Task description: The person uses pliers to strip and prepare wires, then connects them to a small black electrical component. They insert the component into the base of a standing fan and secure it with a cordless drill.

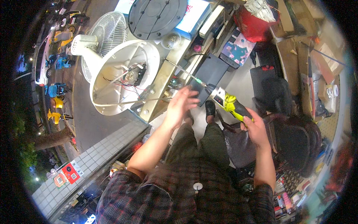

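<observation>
My right hand [256,127] is wrapped round the handle of a yellow-green and black cordless screwdriver [228,103]. Its long thin bit points up and left, toward the bench. My left hand [181,106] hangs in the air left of the tool, fingers apart and holding nothing. On the bench at the left lies a white electric fan [82,46] with its round base [97,86] turned open. Wires and a small motor-like part [131,77] show inside the base. A round black cover plate [157,18] rests beyond it, apart from both hands.
A clear round dish [171,40] stands beside the fan base on the bench [164,87]. A red bucket [257,22] and a flower-patterned box [238,48] are at the far right. Dark chairs [294,143] stand on my right. A tiled ledge [99,160] borders the street side.
</observation>
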Tool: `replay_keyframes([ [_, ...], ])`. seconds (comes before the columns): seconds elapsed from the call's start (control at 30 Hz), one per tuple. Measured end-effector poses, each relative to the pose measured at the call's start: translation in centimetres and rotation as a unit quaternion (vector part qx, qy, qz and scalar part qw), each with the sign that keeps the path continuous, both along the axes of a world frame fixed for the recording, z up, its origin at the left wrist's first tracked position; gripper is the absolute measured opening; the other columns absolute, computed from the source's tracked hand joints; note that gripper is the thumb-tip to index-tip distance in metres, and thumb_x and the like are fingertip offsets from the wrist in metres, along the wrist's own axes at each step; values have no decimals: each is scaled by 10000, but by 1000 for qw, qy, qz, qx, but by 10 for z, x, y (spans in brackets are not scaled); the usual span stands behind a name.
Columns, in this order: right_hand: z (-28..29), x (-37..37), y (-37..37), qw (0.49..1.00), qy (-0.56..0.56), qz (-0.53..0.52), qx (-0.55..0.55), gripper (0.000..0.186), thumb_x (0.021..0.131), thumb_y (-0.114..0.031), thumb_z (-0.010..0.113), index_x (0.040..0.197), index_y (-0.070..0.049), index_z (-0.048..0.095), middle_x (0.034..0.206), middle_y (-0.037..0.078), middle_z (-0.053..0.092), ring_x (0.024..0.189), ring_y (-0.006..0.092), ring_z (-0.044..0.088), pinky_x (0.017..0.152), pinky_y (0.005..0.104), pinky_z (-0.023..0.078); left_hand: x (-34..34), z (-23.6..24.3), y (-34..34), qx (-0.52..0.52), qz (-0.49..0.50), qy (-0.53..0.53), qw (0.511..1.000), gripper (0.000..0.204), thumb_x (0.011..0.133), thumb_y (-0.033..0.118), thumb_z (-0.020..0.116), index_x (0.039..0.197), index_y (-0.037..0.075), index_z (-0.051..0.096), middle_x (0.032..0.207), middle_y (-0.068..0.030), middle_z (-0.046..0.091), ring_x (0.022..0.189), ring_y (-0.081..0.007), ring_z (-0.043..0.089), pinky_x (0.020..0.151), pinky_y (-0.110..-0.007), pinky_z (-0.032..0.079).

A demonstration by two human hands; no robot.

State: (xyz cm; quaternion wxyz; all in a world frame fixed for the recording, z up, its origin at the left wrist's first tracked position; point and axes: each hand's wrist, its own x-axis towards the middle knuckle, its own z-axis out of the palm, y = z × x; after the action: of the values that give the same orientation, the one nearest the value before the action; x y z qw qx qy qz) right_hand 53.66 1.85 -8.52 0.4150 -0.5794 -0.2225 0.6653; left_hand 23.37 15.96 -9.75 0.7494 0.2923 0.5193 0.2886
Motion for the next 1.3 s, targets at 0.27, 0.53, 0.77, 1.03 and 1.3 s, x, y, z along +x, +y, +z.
replay_keyframes([
  [0.27, 9, 10, -66, 995, -54, -36, -75, 512, 976, -175, 653, 1444, -6, 533, 828, 49, 661, 689, 116, 590, 652, 268, 477, 19, 8, 34, 15, 91, -78, 993, 433, 1089, 342, 517, 1401, 43, 494, 1256, -184, 661, 1088, -276, 702, 901, -358, 595],
  [0.53, 16, -2, -84, 992, -68, 108, -15, 578, 903, -99, 744, 1405, 19, 482, 1300, 146, 577, 1136, 211, 604, 994, 364, 501, 1, 22, 28, 44, 66, -4, 997, 323, 1077, 241, 556, 1298, 5, 563, 1062, -164, 734, 813, -197, 752, 721, -278, 639],
  [0.77, 24, -45, -48, 969, 206, 106, -86, 563, 930, -123, 704, 1408, -19, 425, 1124, 97, 585, 938, 144, 618, 839, 313, 529, -23, 45, 28, 49, 47, 5, 998, 303, 1069, 241, 573, 1245, -6, 587, 1057, -176, 735, 869, -261, 769, 753, -323, 640],
  [1.03, 37, -60, -24, 968, 147, 197, -44, 772, 938, -188, 679, 1594, -24, 307, 1436, 150, 550, 1245, 231, 574, 1079, 355, 424, -47, 45, 38, 15, 114, -90, 989, 490, 1055, 347, 580, 1375, -20, 526, 1188, -204, 688, 1023, -306, 722, 916, -373, 611],
  [1.3, 59, -61, 0, 975, -38, 207, 70, 743, 917, -176, 688, 1563, -3, 364, 1503, 202, 521, 1409, 279, 488, 1179, 375, 337, -48, 24, 68, 6, 361, -208, 909, 765, 1003, 363, 655, 1510, -50, 256, 1458, -232, 417, 1319, -349, 515, 1080, -453, 512],
])
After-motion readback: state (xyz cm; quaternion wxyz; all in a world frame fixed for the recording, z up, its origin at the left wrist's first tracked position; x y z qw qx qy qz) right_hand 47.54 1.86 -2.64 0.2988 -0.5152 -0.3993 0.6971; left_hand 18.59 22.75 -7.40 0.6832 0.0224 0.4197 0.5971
